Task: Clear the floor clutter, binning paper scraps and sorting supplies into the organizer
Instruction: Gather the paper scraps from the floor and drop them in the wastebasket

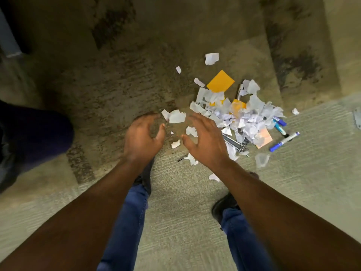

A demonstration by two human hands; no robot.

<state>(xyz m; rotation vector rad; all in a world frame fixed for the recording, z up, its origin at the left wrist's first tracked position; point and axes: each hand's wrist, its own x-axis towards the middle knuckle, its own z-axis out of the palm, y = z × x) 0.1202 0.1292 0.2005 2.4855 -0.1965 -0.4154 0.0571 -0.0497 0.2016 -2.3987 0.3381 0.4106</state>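
A heap of torn white paper scraps (246, 118) lies on the carpet, mixed with orange sticky notes (220, 81) and a pale pink note (264, 138). Blue markers (284, 141) lie at the heap's right edge, and dark pens with a binder clip (235, 143) poke out at its near side. Loose scraps (176, 116) lie scattered to the left. My left hand (143, 137) and right hand (205, 139) hover above the loose scraps, fingers spread and loosely bent, holding nothing. The right hand covers part of the heap's left side.
My jeans legs and dark shoes (224, 207) stand just below the clutter. A dark rounded object (33, 137) sits at the left edge, and a grey furniture leg (8, 40) stands at the upper left. Patterned carpet (136, 55) stretches beyond.
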